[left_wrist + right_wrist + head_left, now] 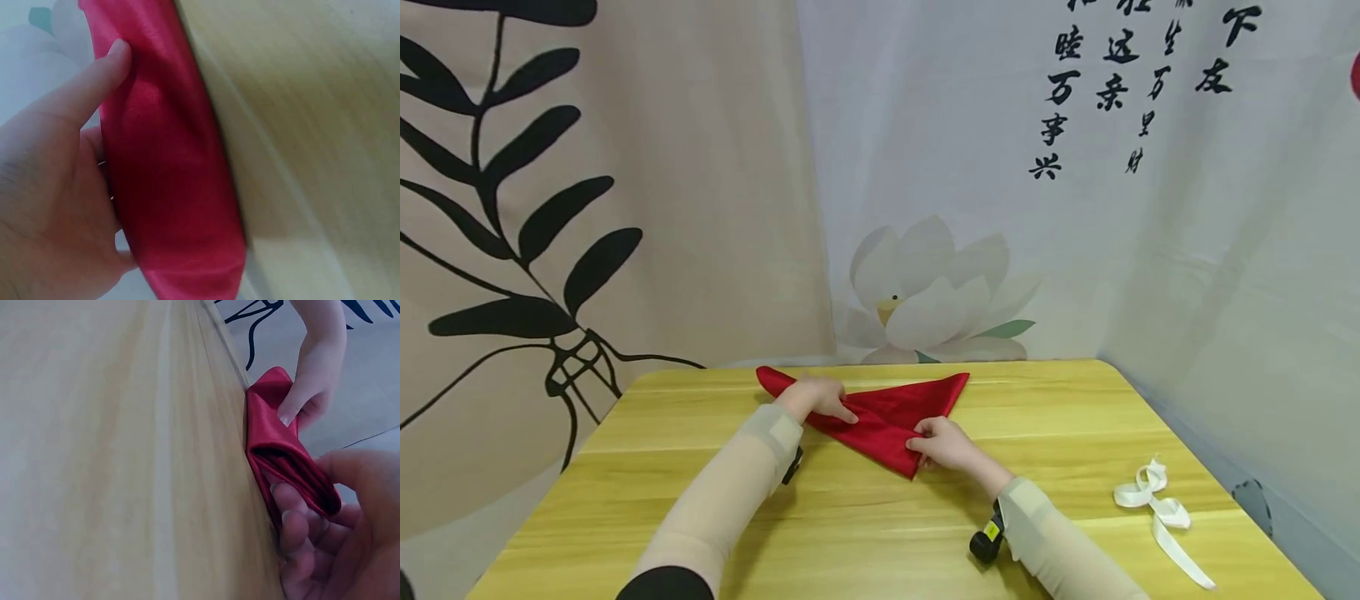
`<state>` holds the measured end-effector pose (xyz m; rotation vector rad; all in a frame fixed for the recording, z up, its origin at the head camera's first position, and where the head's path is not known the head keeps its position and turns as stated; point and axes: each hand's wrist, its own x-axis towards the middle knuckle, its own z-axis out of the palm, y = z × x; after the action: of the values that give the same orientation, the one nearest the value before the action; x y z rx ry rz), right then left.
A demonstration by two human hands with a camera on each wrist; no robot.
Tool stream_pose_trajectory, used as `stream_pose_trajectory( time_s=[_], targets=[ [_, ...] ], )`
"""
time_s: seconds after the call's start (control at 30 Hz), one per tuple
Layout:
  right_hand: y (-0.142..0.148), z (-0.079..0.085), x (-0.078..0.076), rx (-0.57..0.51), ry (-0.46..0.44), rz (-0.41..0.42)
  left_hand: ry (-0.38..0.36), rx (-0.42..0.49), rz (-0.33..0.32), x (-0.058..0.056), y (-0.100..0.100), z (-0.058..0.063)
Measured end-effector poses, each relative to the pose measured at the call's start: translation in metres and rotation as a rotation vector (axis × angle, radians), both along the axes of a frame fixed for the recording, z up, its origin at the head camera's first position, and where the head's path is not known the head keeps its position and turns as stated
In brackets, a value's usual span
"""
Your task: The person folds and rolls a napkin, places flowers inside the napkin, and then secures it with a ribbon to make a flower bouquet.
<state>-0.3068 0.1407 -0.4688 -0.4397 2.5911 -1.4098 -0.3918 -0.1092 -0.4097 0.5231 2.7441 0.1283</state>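
A shiny red cloth (887,421), folded into layers, lies toward the table's far edge in the head view. My left hand (822,397) grips its left part, thumb on top; in the left wrist view the other fingers go partly out of sight behind the red fabric (169,156). At the near right corner, my right hand (951,443) pinches the cloth. The right wrist view shows the folded layers (300,475) between that hand's thumb and fingers (294,531), some fingertips under the fold. A pointed corner of cloth extends beyond the right hand toward the back right.
A white ribbon (1172,512), loosely looped, lies on the right side of the yellow wood-grain table (850,533). Behind the far edge hangs a printed curtain (722,208) with leaves, a lotus and characters. A black wrist camera (985,543) hangs under the right wrist.
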Motion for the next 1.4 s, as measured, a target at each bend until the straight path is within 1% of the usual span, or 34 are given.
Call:
stream_pose_trajectory(
  time_s=[0.17, 0.3, 0.43, 0.63, 0.83, 0.93, 1.1, 1.23, 1.3, 1.4],
  targets=[
    [0.003, -0.001, -0.003, 0.029, -0.005, 0.003, 0.077, -0.009, -0.001, -0.003, -0.003, -0.008],
    [0.008, -0.001, -0.006, 0.082, -0.008, -0.007, 0.119, -0.014, -0.001, -0.005, -0.005, -0.011],
    [0.013, 0.0, -0.008, 0.12, -0.008, -0.005, 0.149, -0.007, 0.001, -0.006, -0.007, -0.014],
    [0.016, 0.001, -0.007, 0.136, -0.019, -0.001, 0.201, -0.007, -0.009, -0.008, -0.011, -0.018],
    [0.017, 0.001, -0.006, 0.14, -0.028, -0.021, 0.232, -0.005, -0.003, -0.01, -0.012, -0.02],
    [0.017, 0.001, -0.007, 0.152, -0.018, -0.036, 0.247, -0.005, -0.003, -0.01, -0.013, -0.021],
    [0.017, -0.002, -0.008, 0.17, 0.025, -0.054, 0.276, -0.009, 0.009, -0.01, -0.015, -0.024],
    [0.014, -0.001, -0.009, 0.223, 0.114, -0.053, 0.29, -0.021, 0.023, -0.009, -0.017, -0.024],
    [0.011, 0.001, -0.009, 0.271, 0.177, -0.031, 0.296, -0.026, 0.029, -0.008, -0.018, -0.024],
    [0.005, 0.006, -0.009, 0.324, 0.262, 0.035, 0.306, -0.015, 0.037, -0.007, -0.02, -0.025]
  ],
)
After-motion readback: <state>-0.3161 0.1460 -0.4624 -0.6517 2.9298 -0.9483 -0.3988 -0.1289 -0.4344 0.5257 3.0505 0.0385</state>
